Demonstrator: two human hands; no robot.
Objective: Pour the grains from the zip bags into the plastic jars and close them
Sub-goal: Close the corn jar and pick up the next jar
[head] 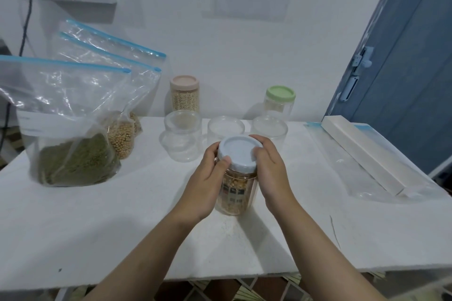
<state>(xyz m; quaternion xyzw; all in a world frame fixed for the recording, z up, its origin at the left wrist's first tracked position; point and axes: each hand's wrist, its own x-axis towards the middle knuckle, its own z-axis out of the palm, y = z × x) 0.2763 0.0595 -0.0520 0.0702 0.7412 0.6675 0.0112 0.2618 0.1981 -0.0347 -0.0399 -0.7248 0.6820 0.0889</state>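
Grain-filled jar stands mid-worktop between both hands: left hand grips its side, right hand curls around the blue lid.

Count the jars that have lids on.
3. A blue-lidded jar sits between both hands at the table's centre; a pink-lidded jar and a green-lidded jar stand by the back wall. Three open jars in between don't count; none seems hidden.

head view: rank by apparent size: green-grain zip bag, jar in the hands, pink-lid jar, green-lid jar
1. Green-grain zip bag, largest by far.
2. Jar in the hands, though it is nearest the camera, so that inflates it.
3. Pink-lid jar and green-lid jar: look alike; both partly hidden by clear jars in front, so no ranking.
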